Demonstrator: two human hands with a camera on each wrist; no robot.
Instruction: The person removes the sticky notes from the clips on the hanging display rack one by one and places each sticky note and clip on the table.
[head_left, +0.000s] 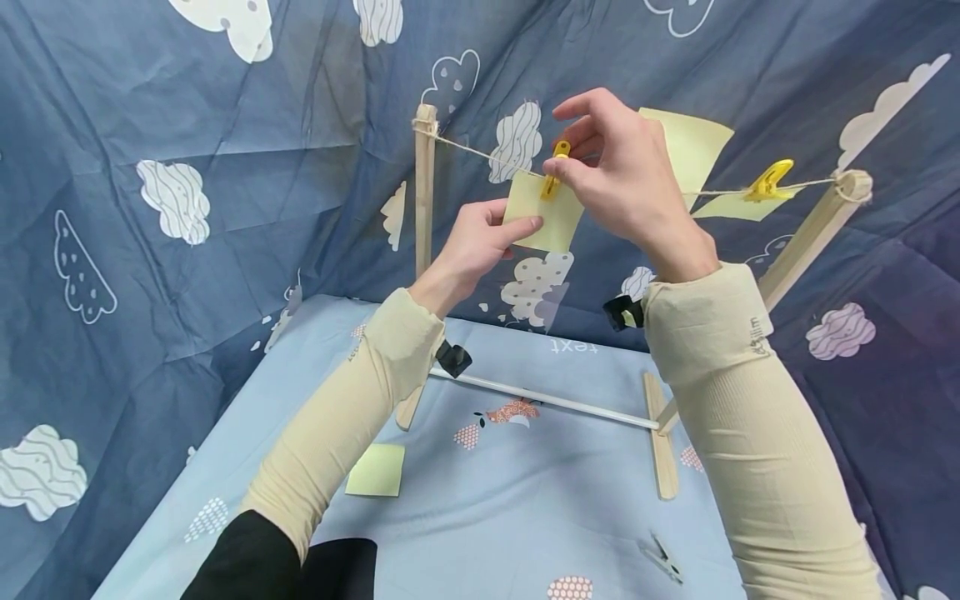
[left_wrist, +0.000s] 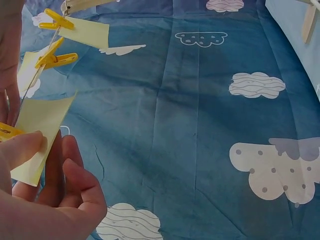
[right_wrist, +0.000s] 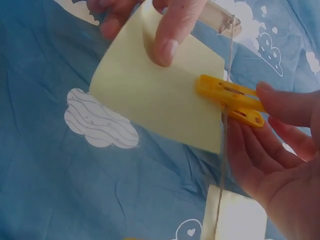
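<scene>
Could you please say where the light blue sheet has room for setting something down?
Between the loose yellow note and the pale clothespin, in front of the white rod, the sheet is bare. It is crowded along the string, where the left hand pinches another note and the right hand a yellow clothespin.

A dark blue curtain (head_left: 247,250), printed with pale clouds (head_left: 174,202), forms the background and hangs in creases. A light blue sheet (head_left: 480,533) covers the surface below and bears red-patterned prints (head_left: 513,410). A white rod (head_left: 555,400) runs low across the sheet, its right end meeting a wooden foot (head_left: 663,467) that lies flat on the sheet
</scene>
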